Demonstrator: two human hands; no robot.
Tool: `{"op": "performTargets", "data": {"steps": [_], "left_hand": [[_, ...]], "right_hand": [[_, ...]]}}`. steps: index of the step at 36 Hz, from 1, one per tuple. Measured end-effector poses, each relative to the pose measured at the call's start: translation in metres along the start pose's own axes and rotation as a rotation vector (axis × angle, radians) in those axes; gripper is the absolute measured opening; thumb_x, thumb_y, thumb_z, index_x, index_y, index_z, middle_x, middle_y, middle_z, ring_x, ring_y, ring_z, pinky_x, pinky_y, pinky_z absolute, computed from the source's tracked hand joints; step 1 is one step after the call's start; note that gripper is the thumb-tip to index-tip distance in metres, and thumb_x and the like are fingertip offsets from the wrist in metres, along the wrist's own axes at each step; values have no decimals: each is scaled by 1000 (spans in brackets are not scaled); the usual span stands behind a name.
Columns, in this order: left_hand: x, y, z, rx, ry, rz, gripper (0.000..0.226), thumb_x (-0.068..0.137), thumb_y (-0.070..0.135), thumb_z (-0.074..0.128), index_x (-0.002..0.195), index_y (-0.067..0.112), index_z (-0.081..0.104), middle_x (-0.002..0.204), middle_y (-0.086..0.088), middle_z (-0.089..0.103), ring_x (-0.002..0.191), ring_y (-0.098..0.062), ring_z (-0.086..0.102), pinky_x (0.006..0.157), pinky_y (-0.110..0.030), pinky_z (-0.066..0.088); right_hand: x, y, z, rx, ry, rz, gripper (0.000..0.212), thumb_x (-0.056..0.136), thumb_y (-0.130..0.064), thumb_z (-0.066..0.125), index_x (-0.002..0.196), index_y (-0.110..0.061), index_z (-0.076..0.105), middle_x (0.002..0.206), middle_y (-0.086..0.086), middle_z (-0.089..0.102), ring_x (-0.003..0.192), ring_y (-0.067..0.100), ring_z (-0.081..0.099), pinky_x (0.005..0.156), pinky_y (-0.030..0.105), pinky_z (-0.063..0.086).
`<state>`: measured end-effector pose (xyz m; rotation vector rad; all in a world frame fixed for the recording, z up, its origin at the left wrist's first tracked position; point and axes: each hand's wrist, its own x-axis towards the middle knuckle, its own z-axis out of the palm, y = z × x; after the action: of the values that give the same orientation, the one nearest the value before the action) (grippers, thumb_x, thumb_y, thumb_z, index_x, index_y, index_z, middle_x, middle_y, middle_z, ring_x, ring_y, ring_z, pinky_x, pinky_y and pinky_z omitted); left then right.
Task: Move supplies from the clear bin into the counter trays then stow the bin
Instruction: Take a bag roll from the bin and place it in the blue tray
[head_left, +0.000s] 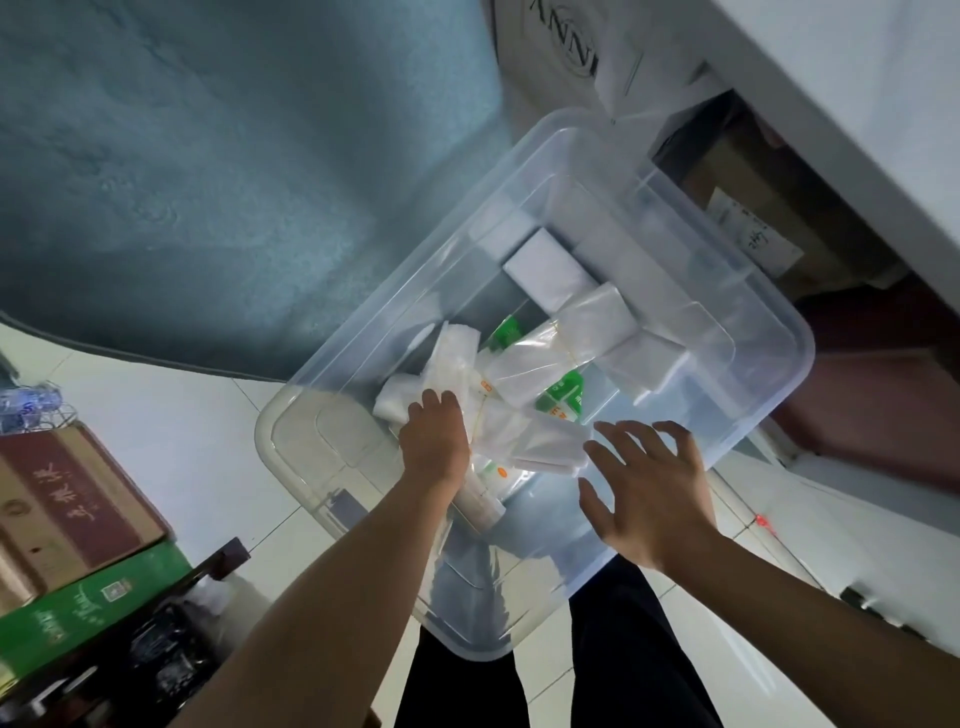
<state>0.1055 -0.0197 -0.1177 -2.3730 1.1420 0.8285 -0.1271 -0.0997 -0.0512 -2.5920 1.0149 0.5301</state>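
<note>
A clear plastic bin (769, 332) sits on the floor in front of me, seen from above. Inside lie several white wrapped packs (550, 270), bundles of clear plastic bags (540, 358) tied with rubber bands, and green-printed packets (563, 395). My left hand (434, 436) reaches into the bin with its fingers curled onto a white bundle (452, 358) near the bin's middle. Over the near right part of the bin hovers my right hand (649, 493), fingers spread, just beside a bag bundle (545, 441) and holding nothing.
A blue-grey rug (234, 182) lies at the left under the bin's far end. Cardboard boxes (72, 509) and a green box (98, 597) stand at the lower left. A white counter edge (883, 130) runs at the upper right with a box (743, 208) beneath.
</note>
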Motion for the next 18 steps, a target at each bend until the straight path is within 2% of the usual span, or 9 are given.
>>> {"op": "performTargets", "data": {"steps": [4, 6, 9, 10, 12, 14, 16, 18], "left_hand": [[-6, -8, -29, -437, -101, -102, 44, 88, 7, 64, 132, 9, 58, 132, -10, 62, 121, -28, 59, 96, -35, 49], [-19, -11, -47, -695, -169, -184, 43, 90, 2, 57, 132, 9, 61, 130, -10, 65, 116, -28, 62, 91, -31, 49], [-49, -15, -74, -1006, -297, -225, 38, 90, -2, 57, 124, 11, 67, 103, -5, 71, 84, -19, 65, 64, -23, 53], [-63, -15, -83, -1112, -344, -215, 42, 88, -6, 58, 125, 12, 67, 101, -4, 71, 83, -19, 66, 61, -23, 55], [-90, -15, -96, -1336, -430, -200, 54, 83, -13, 57, 129, 15, 65, 114, -7, 72, 98, -26, 68, 73, -31, 60], [-117, -13, -105, -1565, -498, -158, 61, 81, -16, 56, 133, 15, 62, 124, -10, 69, 112, -32, 66, 83, -37, 58], [-141, -9, -111, -1761, -563, -96, 64, 77, -14, 58, 135, 13, 59, 128, -12, 68, 118, -33, 64, 87, -41, 56], [-161, -4, -115, -1846, -607, -49, 66, 73, -10, 61, 133, 16, 60, 128, -10, 68, 117, -30, 65, 90, -42, 55]], "right_hand": [[1, -6, -16, -4, -110, 33, 51, 86, -56, 41, 115, -24, 69, 130, 1, 66, 122, 24, 58, 105, 47, 27], [2, -9, -27, 119, -111, 63, 51, 90, -56, 41, 124, -26, 65, 139, 0, 59, 131, 24, 50, 110, 47, 27], [2, -20, -50, 580, -35, 201, 46, 93, -46, 59, 133, -23, 59, 145, 0, 52, 137, 24, 42, 116, 45, 26], [1, -24, -59, 738, 2, 284, 46, 91, -43, 64, 132, -23, 59, 143, -1, 53, 135, 22, 43, 116, 42, 28], [-4, -33, -81, 1019, 27, 486, 48, 88, -41, 69, 132, -27, 58, 136, -7, 55, 127, 17, 48, 108, 36, 38], [-11, -39, -101, 1359, -20, 704, 50, 86, -39, 72, 132, -27, 56, 130, -6, 58, 117, 17, 56, 100, 39, 47], [-20, -38, -114, 1727, -135, 880, 48, 84, -29, 75, 129, -20, 59, 123, 3, 63, 109, 23, 61, 95, 46, 52], [-33, -34, -121, 2052, -283, 917, 39, 77, -19, 76, 114, -11, 65, 111, 9, 67, 95, 27, 66, 80, 45, 56]]}}
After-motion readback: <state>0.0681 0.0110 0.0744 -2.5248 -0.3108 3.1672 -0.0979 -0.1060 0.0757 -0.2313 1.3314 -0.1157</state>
